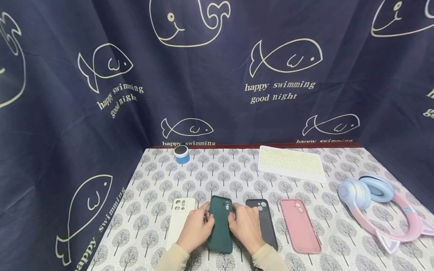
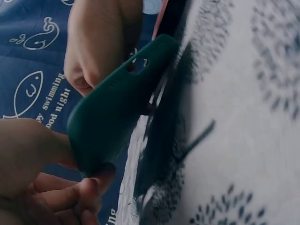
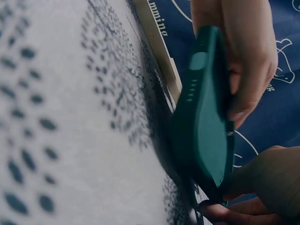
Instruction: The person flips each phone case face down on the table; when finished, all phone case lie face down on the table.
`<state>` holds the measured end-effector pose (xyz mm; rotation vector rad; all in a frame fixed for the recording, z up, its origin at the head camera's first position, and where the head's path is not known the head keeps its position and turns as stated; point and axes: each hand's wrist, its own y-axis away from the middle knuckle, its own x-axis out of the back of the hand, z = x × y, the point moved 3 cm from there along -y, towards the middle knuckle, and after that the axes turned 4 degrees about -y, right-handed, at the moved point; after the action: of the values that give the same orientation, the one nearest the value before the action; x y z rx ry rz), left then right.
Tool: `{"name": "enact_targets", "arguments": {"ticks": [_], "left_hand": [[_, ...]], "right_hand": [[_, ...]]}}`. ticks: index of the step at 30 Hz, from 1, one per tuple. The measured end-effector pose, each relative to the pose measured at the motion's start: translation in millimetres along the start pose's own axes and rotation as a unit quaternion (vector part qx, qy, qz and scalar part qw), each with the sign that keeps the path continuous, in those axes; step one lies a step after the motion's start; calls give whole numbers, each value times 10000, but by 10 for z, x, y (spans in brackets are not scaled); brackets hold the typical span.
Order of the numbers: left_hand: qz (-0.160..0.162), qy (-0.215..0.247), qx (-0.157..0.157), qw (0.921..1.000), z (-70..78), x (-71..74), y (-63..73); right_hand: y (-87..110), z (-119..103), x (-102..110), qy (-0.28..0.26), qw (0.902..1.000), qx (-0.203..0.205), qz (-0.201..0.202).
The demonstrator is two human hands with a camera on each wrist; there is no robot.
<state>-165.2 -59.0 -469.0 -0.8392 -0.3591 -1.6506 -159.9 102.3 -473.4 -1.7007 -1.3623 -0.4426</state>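
A dark green phone case (image 1: 220, 226) sits between both hands in the head view, inner side up and camera cutouts at its far right corner. My left hand (image 1: 198, 225) grips its left edge with thumb and fingers. On the opposite edge, my right hand (image 1: 246, 224) pinches it. Seen from the left wrist, the green case (image 2: 117, 103) is tilted up off the cloth. The right wrist view shows its near end with a port cutout, and the thumb and fingers of my right hand (image 3: 258, 187) at a corner.
A white phone case (image 1: 176, 222) lies left of the green one. A black case (image 1: 268, 227) and a pink case (image 1: 300, 226) lie to the right. Farther back are a blue-and-white round speaker-like object (image 1: 182, 155) and a white keyboard (image 1: 291, 163). Cat-ear headphones (image 1: 379, 210) rest at far right.
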Motion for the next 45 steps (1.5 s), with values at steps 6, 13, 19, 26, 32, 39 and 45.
{"name": "enact_targets", "arguments": {"ticks": [6,13,19,26,32,39,45], "left_hand": [[105,423,125,9990,53,51,3],[149,743,115,9971,143,118,12],[143,768,-22,9969,160,144,18],[70,809,-10,9967,157,136,31],[63,872,-25,9962,164,124,30],[161,644,-47,9978,172,104,30],[143,650,-26,9978,184,81,23]], "right_hand": [[6,-6,-34,-135,9998,-76,-134],[13,-34,-71,-575,9979,-172,-234],[30,-57,-127,-791,9955,-248,-459],[45,-88,-141,-781,9950,-233,-586],[49,-90,-159,-684,9963,-207,-476],[77,-86,-199,-290,9986,-42,-445],[71,-92,-195,-198,9989,-3,-427]]}}
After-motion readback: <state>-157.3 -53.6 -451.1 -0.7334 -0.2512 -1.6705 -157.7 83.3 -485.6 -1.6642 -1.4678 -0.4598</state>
